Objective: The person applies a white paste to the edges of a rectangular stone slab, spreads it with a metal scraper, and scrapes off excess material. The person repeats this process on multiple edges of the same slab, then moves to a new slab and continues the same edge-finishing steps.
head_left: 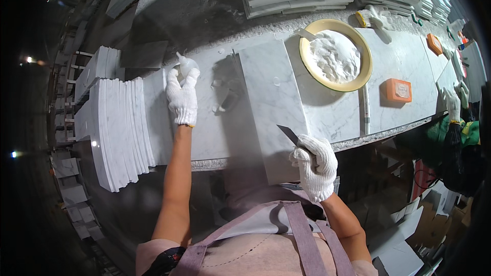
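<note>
My left hand (182, 94), in a white knitted glove, is closed around a small white squeeze bottle (188, 64) with a narrow tip, at the left of the bench. My right hand (316, 166), gloved the same way, grips a scraper (288, 134) whose dark flat blade points up and left; its handle is hidden in the fingers. The blade is over or close to the right edge of a long grey-veined marble tile (271, 92), which lies across the bench and juts past its front edge. Whether the blade touches the tile I cannot tell.
Right of the tile stands a yellow bowl (369, 66) of white powder or paste. Near it lie a marker pen (366, 112), an orange box (399, 91) and a spare glove (377, 19). Tile stacks (115, 130) stand left and at the back. A co-worker's gloved hand (453, 103) shows far right.
</note>
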Demonstrator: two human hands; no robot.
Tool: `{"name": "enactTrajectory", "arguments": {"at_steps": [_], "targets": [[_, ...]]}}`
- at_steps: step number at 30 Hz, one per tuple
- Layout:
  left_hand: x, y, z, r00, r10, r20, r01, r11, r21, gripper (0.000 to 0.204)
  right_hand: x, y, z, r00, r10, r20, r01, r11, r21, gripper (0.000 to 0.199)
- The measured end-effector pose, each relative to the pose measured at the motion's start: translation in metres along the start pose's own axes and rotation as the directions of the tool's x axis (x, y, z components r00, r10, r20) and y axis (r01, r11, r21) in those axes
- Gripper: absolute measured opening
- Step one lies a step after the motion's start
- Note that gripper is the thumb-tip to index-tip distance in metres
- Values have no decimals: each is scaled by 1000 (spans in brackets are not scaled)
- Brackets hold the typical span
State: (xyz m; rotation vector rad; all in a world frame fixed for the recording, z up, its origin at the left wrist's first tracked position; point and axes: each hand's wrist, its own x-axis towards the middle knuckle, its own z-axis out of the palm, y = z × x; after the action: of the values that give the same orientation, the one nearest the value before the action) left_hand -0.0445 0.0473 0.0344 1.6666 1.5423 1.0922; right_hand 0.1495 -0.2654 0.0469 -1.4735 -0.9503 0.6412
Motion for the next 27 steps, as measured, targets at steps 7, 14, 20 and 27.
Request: {"name": "enactTrajectory", "arguments": {"at_steps": [7,14,20,27], "targets": [[10,-47,-2,999,-43,-19,46,975,215,48,-3,2,-1,1000,15,6,-15,1000,-23,25],[6,-47,-3,1000,-18,-8,20,970,243,47,-3,-4,4,992,105,-65,-102,994,44,35],[-15,-49,-13,997,32,-71,-18,980,199,62,-4,-2,0,997,68,-33,-70,995,-71,34],[-80,-20,-7,945,317,-82,-292,930,222,56,-5,-2,1,993,100,-61,-99,995,22,34]]}}
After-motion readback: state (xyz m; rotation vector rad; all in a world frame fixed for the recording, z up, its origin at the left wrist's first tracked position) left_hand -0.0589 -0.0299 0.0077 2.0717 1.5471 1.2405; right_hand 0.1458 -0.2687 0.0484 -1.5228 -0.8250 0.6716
